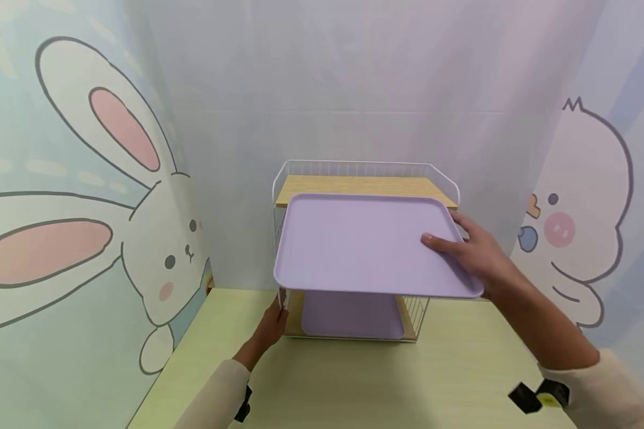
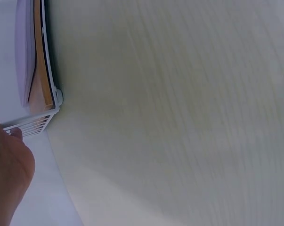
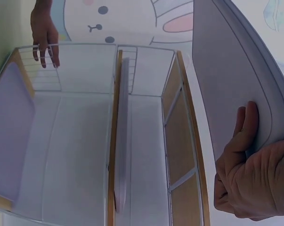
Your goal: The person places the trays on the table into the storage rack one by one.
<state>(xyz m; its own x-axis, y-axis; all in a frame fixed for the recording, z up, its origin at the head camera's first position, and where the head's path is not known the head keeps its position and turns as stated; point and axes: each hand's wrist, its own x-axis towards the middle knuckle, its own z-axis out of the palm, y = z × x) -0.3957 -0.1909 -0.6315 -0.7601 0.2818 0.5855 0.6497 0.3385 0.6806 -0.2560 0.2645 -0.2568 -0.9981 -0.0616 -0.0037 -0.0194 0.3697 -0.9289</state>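
Note:
My right hand (image 1: pixel 480 256) grips a lilac tray (image 1: pixel 359 244) by its right edge, thumb on the upper face and fingers underneath. The tray is tilted and hangs in front of a white wire rack (image 1: pixel 359 161) with wooden shelves. My left hand (image 1: pixel 271 325) holds the wire side at the rack's left, as the right wrist view shows with its fingers (image 3: pixel 50 49) over the wires. A second lilac tray (image 1: pixel 351 316) lies on the bottom shelf. On the middle shelf lies another lilac tray (image 3: pixel 124 141), hidden from the head view by the held one.
The rack's top wooden shelf (image 1: pixel 354 185) has a wire rail round its back and sides. Under the rack is a pale yellow-green table (image 1: pixel 354 381). A curtain (image 1: pixel 354 77) with a printed rabbit (image 1: pixel 161 238) and a chick-like figure (image 1: pixel 579 226) stands behind and beside it.

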